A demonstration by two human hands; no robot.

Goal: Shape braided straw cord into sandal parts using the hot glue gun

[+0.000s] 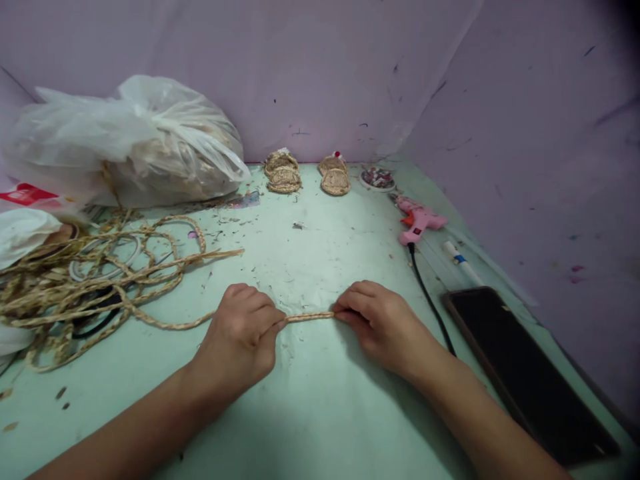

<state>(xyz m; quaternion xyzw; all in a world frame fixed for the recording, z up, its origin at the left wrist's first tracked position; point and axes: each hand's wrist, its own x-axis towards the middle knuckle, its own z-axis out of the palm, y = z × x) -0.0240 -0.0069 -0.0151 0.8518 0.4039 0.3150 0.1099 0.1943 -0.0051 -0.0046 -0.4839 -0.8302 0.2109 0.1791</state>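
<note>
Both hands pinch a braided straw cord (309, 317) stretched between them at the table's (320, 413) middle: left hand (243, 339) and right hand (379, 320) each closed on it.

The scene is closed in by a pale lilac back wall (310, 73) and a pale lilac right-hand wall (550, 167), which are joined in a corner at the upper right. Both surfaces are marked with small dark scuffs, scratches and a few coloured specks. The lower part is taken up by a pale mint-green table top (320, 413), which is set right against both walls. Its surface is creased in places and strewn with fine dry crumbs, mostly towards the left and middle. Everything is lit softly and evenly; only faint shadows are cast.
</note>
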